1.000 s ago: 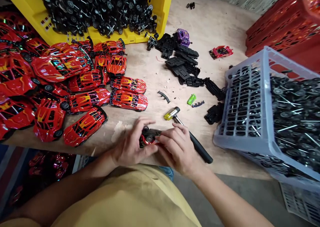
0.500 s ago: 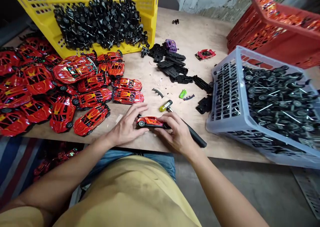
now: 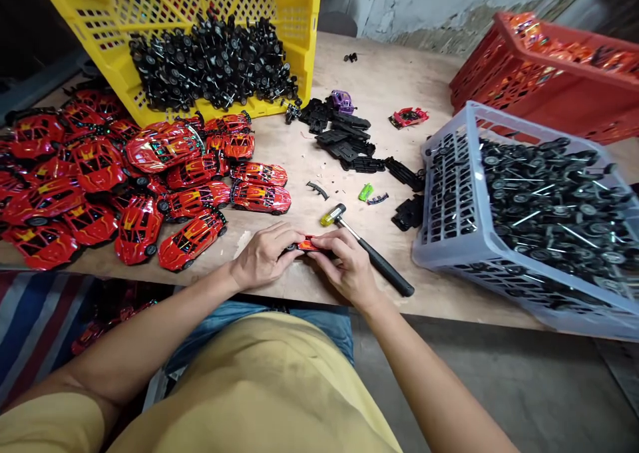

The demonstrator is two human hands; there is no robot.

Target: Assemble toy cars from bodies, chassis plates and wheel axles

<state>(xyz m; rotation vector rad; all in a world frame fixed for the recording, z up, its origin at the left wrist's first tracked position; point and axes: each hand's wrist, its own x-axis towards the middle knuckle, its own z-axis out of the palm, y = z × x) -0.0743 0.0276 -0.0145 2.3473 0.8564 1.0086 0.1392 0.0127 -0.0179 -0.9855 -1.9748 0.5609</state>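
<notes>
L hand (image 3: 264, 257) & R hand (image 3: 347, 260) gripping 1 red toy car (image 3: 306, 244) betw. them, fingers curled, nr tabletop (image 3: 379, 80) front edge. 1 hammer (image 3: 370, 252) lying by R hand. 3 crates standing: 1 yellow crate (image 3: 305, 47), 1 clear crate (image 3: 476, 173), 1 red crate (image 3: 559, 100).

a peeling wall (image 3: 424, 4) stands behind the table (image 3: 384, 84); striped fabric (image 3: 37, 330) lies lower left.

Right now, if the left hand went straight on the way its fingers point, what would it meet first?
The red toy car between the two hands, which the left hand grips; beyond it, probably the right hand, though depth is hard to judge.
</notes>
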